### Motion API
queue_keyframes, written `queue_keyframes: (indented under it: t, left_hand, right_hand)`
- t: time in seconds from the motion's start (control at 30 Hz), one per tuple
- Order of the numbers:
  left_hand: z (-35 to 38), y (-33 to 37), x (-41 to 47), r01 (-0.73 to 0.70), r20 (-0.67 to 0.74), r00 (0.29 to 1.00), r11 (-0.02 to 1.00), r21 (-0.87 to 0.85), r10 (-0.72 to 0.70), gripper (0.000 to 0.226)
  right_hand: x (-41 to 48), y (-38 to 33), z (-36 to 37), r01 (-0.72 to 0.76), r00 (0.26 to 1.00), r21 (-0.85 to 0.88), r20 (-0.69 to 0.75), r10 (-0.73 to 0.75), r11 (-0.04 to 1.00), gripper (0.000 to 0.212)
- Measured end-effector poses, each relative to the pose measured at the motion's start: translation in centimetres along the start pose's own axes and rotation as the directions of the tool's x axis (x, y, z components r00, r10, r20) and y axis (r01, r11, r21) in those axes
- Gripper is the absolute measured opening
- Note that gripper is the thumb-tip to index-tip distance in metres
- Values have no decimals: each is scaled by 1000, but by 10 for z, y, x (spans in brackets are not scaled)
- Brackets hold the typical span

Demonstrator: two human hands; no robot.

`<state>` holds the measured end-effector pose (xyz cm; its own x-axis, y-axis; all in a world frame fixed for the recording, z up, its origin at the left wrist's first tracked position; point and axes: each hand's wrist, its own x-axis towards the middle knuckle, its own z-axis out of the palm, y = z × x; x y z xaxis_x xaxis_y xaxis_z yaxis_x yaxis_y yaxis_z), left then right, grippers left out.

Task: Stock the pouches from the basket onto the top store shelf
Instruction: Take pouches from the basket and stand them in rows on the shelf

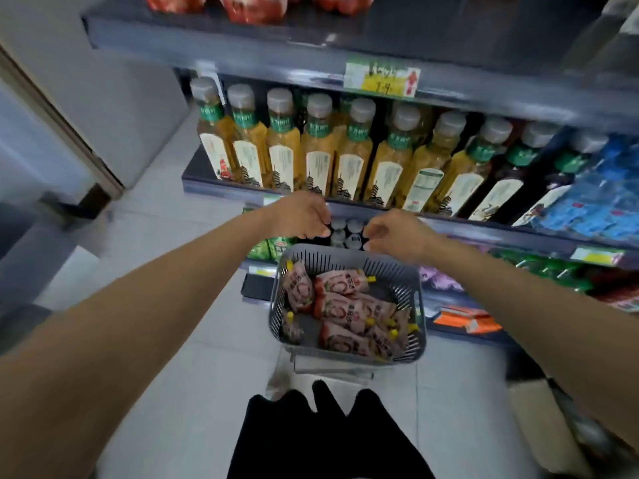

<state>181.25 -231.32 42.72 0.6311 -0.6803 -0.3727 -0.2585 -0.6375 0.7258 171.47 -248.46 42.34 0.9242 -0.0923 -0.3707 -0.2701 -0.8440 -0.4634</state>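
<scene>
Red packs (256,8) on top shelf (449,25) cut off at 12 o'clock; fingers blurred. Pouches (340,305) lie in basket (332,262), 6 o'clock of hands. Left hand (301,216) fingers curled in, empty; right hand (394,236) loosely curled, empty.

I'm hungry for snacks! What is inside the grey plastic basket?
Inside the grey slotted plastic basket lie pink soft pouches with yellow caps, piled loosely on one another. Whatever lies under the pile is covered, so they cannot be counted.
</scene>
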Motion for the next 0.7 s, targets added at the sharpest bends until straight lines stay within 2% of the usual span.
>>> queue_keyframes:
  t: [0.3, 0.47, 0.53, 0.7]
  left_hand:
    - [109, -80, 15, 240, 76, 962, 947, 214, -261, 22]
    - [134, -120, 21, 403, 17, 908, 881, 247, -420, 43]
    - [141, -131, 26, 447, -12, 888, 858, 253, -459, 42]
    - [163, -165, 38, 488, -18, 863, 823, 292, -505, 46]
  right_hand:
    - [23, 86, 111, -82, 968, 7, 237, 78, 997, 23]
    - [41, 113, 148, -138, 942, 23, 312, 124, 990, 20]
    - [50, 122, 165, -156, 936, 15, 322, 143, 988, 21]
    - [67, 137, 211, -98, 908, -140, 393, 146, 985, 19]
